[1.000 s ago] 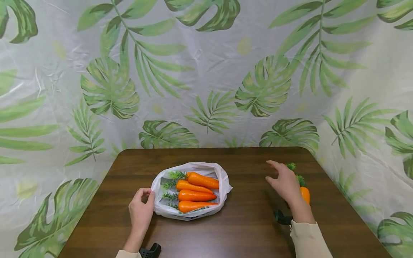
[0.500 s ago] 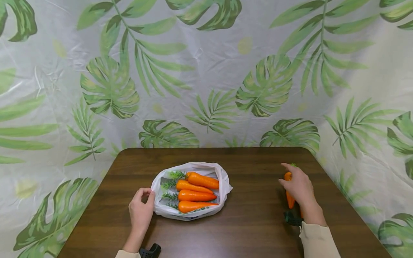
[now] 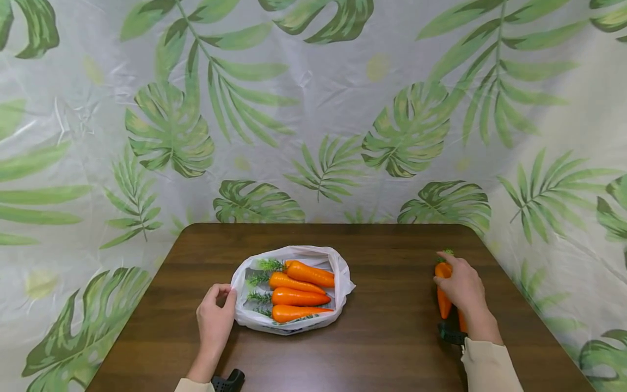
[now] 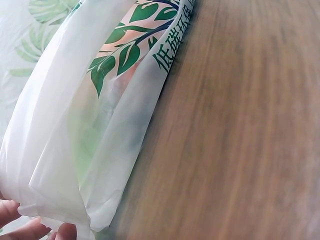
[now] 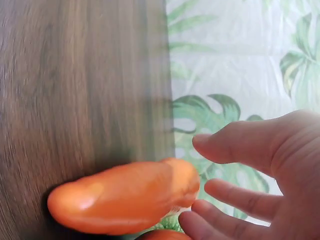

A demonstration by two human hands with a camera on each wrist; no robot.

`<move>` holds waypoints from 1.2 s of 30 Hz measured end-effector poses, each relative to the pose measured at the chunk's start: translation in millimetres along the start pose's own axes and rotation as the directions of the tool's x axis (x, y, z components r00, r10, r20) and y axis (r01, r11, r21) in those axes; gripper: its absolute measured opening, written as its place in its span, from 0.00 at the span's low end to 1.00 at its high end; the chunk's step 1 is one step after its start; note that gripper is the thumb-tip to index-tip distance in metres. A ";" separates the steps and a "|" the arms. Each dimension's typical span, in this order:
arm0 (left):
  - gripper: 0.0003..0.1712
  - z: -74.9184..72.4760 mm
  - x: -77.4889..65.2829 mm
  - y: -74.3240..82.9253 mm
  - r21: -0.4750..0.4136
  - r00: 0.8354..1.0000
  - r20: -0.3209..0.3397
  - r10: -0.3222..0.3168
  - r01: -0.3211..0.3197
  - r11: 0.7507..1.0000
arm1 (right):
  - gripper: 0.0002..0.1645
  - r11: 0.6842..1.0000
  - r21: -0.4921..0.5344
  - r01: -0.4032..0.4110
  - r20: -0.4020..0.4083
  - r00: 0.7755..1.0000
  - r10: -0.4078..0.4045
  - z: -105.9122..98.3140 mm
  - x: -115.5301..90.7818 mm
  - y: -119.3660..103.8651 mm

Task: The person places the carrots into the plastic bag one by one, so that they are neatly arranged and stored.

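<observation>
A white plastic bag [image 3: 294, 329] lies on the table at centre-left, its mouth spread wide. Several orange carrots [image 3: 299, 297] with green tops show inside it. My left hand [image 3: 215, 316] pinches the bag's left rim; in the left wrist view its fingertips [image 4: 30, 229] hold the thin plastic. On the right side, my right hand [image 3: 464, 288] hovers at a loose carrot [image 3: 443, 302], thumb and fingers apart. The right wrist view has that carrot [image 5: 120, 200] beside the spread fingers. Another carrot [image 3: 462, 321] is mostly hidden beneath the right hand and wrist.
The brown wooden table [image 3: 377, 348] has rounded far corners. Behind it hangs a leaf-patterned sheet [image 3: 313, 109]. Each wrist wears a black strap, one [image 3: 229, 381] on the left and one [image 3: 452, 335] on the right.
My right hand has moved right and slightly towards me, over the loose carrots, uncovering one on its left. My left hand stays at the bag's rim.
</observation>
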State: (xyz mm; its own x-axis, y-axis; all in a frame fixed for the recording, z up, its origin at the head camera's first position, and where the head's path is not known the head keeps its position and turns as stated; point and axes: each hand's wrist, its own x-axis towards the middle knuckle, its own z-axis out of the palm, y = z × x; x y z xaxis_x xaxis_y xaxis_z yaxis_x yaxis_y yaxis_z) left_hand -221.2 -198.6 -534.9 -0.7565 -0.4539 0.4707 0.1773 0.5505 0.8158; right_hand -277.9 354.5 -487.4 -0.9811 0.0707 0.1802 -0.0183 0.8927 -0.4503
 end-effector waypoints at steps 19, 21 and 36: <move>0.03 -0.5 0.0 0.3 0.004 1.000 0.002 0.000 0.000 1.000 | 0.45 1.000 -0.013 0.022 0.087 0.996 -0.021 15.2 5.0 0.7; 0.03 -0.7 0.2 0.7 0.002 1.000 0.005 -0.001 0.001 1.000 | 0.45 1.000 -0.005 0.018 0.100 0.995 -0.018 16.1 5.4 0.6; 0.02 -1.4 0.9 0.7 0.002 1.000 0.014 -0.008 0.008 1.000 | 0.44 1.000 0.019 -0.019 0.142 0.990 0.016 14.7 2.6 -4.7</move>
State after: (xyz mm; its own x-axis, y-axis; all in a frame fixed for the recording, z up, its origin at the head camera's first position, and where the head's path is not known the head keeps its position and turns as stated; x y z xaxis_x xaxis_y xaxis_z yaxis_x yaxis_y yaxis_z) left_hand -221.0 -199.6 -533.5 -0.7669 -0.4484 0.4591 0.1696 0.5484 0.8188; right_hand -283.1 343.9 -497.6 -0.9987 0.0209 0.0465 -0.0034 0.8828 -0.4697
